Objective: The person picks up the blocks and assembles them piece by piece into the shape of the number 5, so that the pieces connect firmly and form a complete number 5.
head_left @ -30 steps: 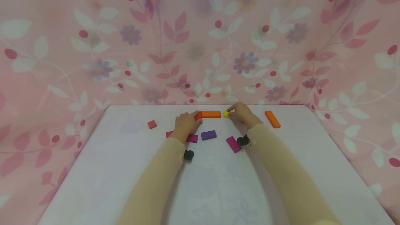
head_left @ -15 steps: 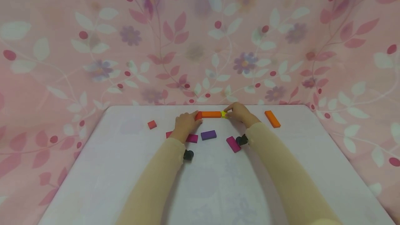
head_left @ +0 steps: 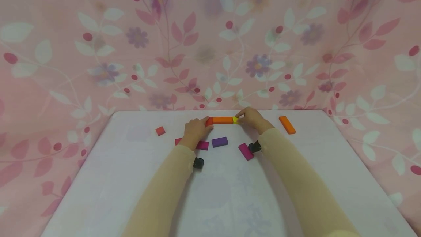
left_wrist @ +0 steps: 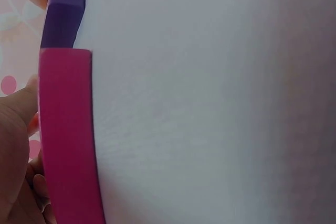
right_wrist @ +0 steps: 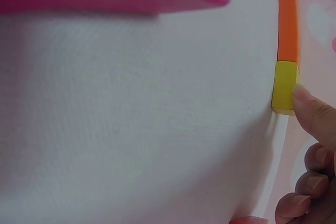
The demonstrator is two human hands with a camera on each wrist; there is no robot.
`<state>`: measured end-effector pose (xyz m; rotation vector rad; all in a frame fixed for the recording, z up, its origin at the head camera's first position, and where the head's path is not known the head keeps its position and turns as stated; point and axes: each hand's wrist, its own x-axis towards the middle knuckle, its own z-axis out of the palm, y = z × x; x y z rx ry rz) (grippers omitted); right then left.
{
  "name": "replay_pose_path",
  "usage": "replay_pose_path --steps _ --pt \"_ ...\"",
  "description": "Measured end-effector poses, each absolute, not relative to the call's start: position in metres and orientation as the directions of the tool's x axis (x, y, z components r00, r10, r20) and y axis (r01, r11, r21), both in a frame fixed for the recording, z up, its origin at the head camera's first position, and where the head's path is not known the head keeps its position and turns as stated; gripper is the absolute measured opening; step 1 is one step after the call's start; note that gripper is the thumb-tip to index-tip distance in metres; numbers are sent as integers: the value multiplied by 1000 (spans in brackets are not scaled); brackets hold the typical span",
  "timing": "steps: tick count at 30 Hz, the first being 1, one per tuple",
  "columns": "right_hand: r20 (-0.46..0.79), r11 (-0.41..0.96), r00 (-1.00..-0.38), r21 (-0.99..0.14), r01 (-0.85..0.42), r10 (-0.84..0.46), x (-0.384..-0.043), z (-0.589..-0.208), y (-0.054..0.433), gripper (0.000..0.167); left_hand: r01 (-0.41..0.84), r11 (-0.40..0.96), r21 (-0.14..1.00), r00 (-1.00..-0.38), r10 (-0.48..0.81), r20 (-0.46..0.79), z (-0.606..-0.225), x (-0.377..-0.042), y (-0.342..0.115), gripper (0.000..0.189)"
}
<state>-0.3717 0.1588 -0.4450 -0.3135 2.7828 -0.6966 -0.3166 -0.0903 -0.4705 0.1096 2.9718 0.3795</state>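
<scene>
The middle orange block (head_left: 222, 120) lies lengthwise near the far edge of the white table (head_left: 217, 200), and everything else can be placed from it. At its left end the left hand (head_left: 194, 131) pinches a red block (head_left: 209, 121) between thumb and forefinger, and that block appears to touch the orange one. At its right end the right hand (head_left: 251, 119) grips a yellow block (head_left: 235, 120) by thumb and forefinger; the right wrist view shows the yellow and orange ends meeting, with the other fingers (right_wrist: 311, 183) curled in beside them.

Nearer the person than the middle orange block, and roughly in front of it, lies a purple block (head_left: 219, 142). A magenta block (head_left: 202, 145) lies nearer and to its left, partly under the left wrist; a pinkish-red piece (head_left: 178, 141) peeks out farther left (whether it is a separate block, I cannot tell). A second magenta block (head_left: 246, 151) lies nearer and to its right, slanted, beside the right wrist camera (head_left: 254, 147). A small red block (head_left: 160, 131) sits well to its left, and a second orange block (head_left: 287, 125) rests at an angle well to its right. Behind it rises a pink floral cloth (head_left: 210, 46). On its near side are both cream sleeves (head_left: 161, 189) and the left wrist camera (head_left: 198, 163).
</scene>
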Motion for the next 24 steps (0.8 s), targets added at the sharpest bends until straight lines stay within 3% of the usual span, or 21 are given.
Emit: replay_pose_path --steps 24 --pt "-241 864 -944 -498 -78 -225 -372 -445 156 31 35 953 302 -983 88 -163 -472 -319 -92 65"
